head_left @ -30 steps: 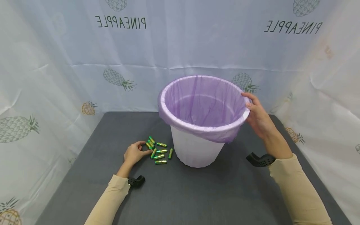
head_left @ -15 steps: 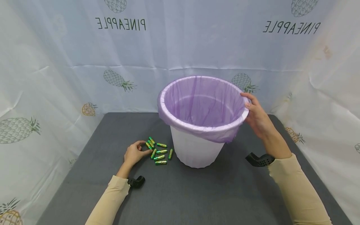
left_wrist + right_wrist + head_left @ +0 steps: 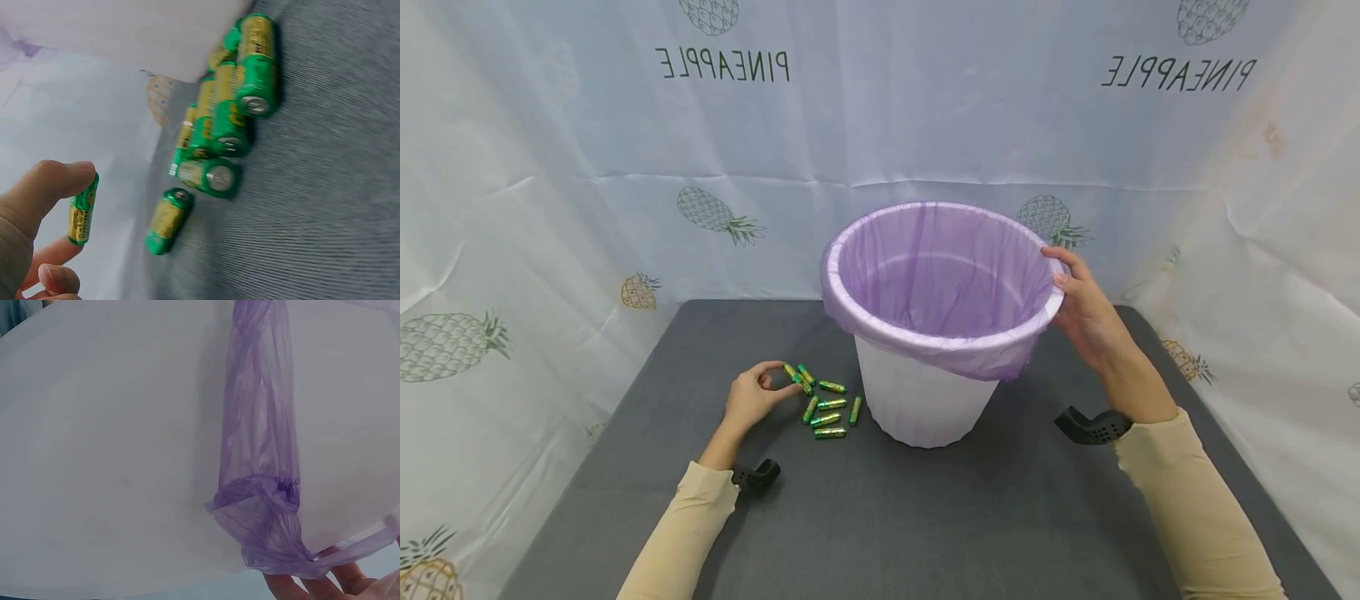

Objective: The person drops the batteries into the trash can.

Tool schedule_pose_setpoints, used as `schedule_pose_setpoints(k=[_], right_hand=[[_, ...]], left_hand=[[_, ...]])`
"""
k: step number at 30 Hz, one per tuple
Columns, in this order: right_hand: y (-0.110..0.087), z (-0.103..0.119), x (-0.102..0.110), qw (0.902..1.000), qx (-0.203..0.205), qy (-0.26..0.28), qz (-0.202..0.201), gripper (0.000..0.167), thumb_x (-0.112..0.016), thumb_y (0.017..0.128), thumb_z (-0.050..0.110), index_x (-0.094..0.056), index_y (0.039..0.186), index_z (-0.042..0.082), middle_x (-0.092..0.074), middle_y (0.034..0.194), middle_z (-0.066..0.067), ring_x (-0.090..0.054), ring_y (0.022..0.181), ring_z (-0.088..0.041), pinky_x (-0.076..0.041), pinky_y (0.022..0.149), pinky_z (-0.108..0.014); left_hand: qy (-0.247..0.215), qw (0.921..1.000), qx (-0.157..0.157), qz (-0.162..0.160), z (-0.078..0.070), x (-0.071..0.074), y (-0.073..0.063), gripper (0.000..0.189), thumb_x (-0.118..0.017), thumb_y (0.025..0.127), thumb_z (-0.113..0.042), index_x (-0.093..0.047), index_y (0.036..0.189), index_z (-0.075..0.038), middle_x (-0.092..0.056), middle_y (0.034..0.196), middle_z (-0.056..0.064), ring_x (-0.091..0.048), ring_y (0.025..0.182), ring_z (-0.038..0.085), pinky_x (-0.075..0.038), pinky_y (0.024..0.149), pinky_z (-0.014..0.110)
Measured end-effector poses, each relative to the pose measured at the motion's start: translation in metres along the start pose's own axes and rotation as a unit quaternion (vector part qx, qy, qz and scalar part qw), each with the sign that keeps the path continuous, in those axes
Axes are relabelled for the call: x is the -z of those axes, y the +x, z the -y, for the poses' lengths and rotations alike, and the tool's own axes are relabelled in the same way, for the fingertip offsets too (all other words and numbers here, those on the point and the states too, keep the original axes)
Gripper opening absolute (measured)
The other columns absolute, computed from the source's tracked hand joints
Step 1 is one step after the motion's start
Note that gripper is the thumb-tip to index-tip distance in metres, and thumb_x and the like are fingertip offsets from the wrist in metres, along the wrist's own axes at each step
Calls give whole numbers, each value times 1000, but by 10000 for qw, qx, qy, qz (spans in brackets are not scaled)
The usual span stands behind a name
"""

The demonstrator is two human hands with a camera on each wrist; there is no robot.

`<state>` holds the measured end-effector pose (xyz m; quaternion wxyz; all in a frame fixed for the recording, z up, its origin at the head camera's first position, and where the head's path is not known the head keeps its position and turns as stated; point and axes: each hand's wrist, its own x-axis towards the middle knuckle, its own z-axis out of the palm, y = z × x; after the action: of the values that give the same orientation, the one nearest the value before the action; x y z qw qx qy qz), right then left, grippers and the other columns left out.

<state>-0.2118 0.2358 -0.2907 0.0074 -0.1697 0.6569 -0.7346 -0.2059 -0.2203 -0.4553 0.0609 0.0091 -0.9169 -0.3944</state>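
A green-and-gold AA-size battery (image 3: 82, 209) is pinched end to end between the thumb and a finger of my left hand (image 3: 751, 398). In the left wrist view it stands clear of the table. Several like batteries (image 3: 830, 432) lie loosely grouped on the table just right of that hand. A white trash bin (image 3: 917, 400), lined with a translucent purple bag (image 3: 940, 287), stands upright right of the batteries. With my right hand (image 3: 1093, 325) I grip the bin's right rim, thumb inside over the folded bag. The right wrist view shows fingers (image 3: 350, 578) below the bag's overhang.
The dark grey table (image 3: 895, 525) carries the bin and batteries. A pale curtain (image 3: 820, 125) printed with pineapples hangs behind and on both sides. Black wrist mounts (image 3: 1093, 427) sit at the cuffs of both beige sleeves.
My left hand has lifted a battery from the group and shifted slightly up and left. The right hand and bin stay in place; the other batteries lie about as before.
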Motion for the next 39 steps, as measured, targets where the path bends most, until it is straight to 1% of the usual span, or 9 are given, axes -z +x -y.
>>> schedule_pose_setpoints(k=[4, 8, 12, 16, 21, 29, 34, 37, 39], right_hand=[[1, 1, -2, 10000, -21, -48, -18, 28, -40, 102, 23, -42, 128, 31, -39, 127, 7, -53, 102, -4, -47, 82, -21], [2, 0, -2, 10000, -44, -55, 1, 27, -40, 102, 22, -41, 128, 31, -40, 126, 6, -54, 101, -4, -47, 82, -21], [0, 0, -1, 10000, -47, -82, 5, 27, -40, 102, 23, -41, 128, 31, -41, 126, 6, -55, 100, -3, -47, 82, -21], [-1, 0, 0, 9998, -89, -175, 17, 27, -40, 102, 25, -41, 128, 32, -40, 127, 8, -54, 102, -3, -46, 83, -22], [-1, 1, 0, 9997, -108, -226, 13, 27, -39, 103, 25, -40, 129, 33, -38, 130, 9, -52, 104, -4, -46, 84, -22], [-1, 4, 0, 9987, -180, -466, 33, 30, -39, 102, 27, -37, 132, 32, -33, 135, 11, -51, 110, -6, -44, 87, -23], [-1, 8, 7, 9979, -170, -549, 302, 30, -39, 103, 23, -39, 131, 31, -36, 133, 11, -51, 110, -3, -45, 87, -22], [1, 11, 11, 9976, 12, -435, 531, 28, -39, 104, 19, -44, 130, 27, -44, 128, 9, -54, 108, -1, -46, 87, -19], [3, 12, 14, 9968, 181, -364, 688, 27, -37, 105, 20, -47, 130, 23, -49, 126, 8, -56, 108, 0, -47, 88, -18]], left_hand=[[-83, 9999, -86, -116, -7, 6, 1, 49, -81, 77, -27, -65, 118, -5, -38, 64, -5, -27, 50, 4, -28, 55, 22], [-257, 9990, -308, -207, -17, 14, 2, 47, -80, 79, -25, -64, 118, -5, -38, 65, -3, -26, 51, 4, -29, 57, 23], [-463, 9977, -452, -202, -28, 23, 5, 47, -79, 80, -24, -63, 120, -5, -37, 68, -2, -26, 53, 4, -31, 59, 25], [-658, 9958, -601, -228, -40, 35, 8, 47, -78, 81, -25, -63, 121, -6, -37, 70, -2, -27, 55, 3, -32, 59, 24], [-813, 9932, -776, -292, -58, 51, 13, 46, -77, 82, -25, -62, 122, -8, -35, 71, -1, -26, 55, 3, -30, 56, 24], [-954, 9907, -936, -262, -90, 73, 12, 50, -77, 83, -24, -60, 126, -8, -35, 74, 0, -25, 56, 5, -29, 54, 25], [-1067, 9888, -1023, -214, -109, 82, 11, 48, -77, 83, -24, -60, 126, -9, -34, 73, -1, -25, 56, 6, -29, 53, 25], [-1160, 9871, -1086, -215, -117, 86, 11, 46, -76, 83, -24, -61, 124, -9, -34, 74, -1, -26, 57, 5, -30, 53, 24], [-1192, 9861, -1136, -231, -122, 89, 12, 45, -76, 83, -24, -61, 124, -9, -34, 74, -2, -27, 58, 5, -30, 53, 24]])
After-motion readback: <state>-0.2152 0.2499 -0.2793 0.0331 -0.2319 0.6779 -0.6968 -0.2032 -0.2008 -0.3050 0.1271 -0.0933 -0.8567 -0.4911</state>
